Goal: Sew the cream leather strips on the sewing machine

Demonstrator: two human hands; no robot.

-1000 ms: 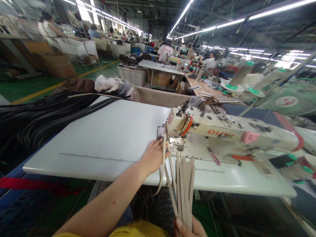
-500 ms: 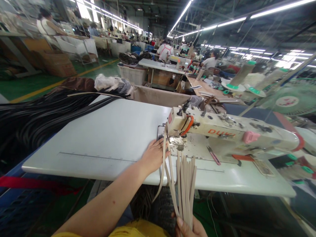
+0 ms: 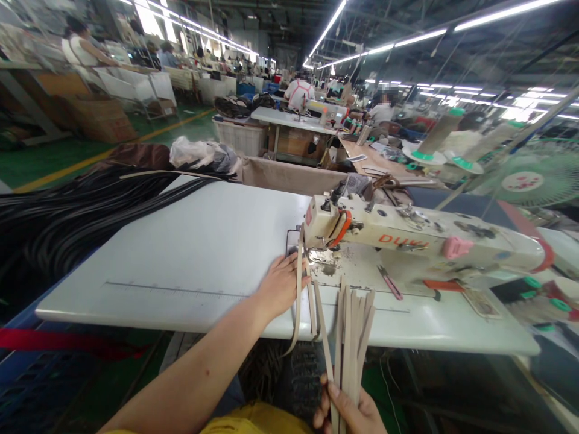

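Observation:
My left hand (image 3: 281, 282) lies flat on the white sewing table (image 3: 199, 241), fingers stretched toward the needle area of the sewing machine (image 3: 371, 224). One narrow beige strip (image 3: 298, 307) hangs from the machine head across its fingers and over the table's front edge. A second beige strip (image 3: 312, 304) runs out near the thumb. Low in the view, my right hand (image 3: 348, 410) is closed around a fanned bundle of beige strips (image 3: 349, 343). Their upper ends reach over the table edge; a single strip leans left, apart from the bundle. The needle itself is hidden.
Pink-handled thread snips (image 3: 389, 282) lie right of the needle area. Long black strips (image 3: 81, 211) are heaped at the left. Thread cones (image 3: 441, 137) and a green fan (image 3: 525, 178) stand at the right. Other people sit at machines farther back.
My right hand has shifted right and slightly up with the bundle, and one strip has separated to the left. My left hand stays at the needle area.

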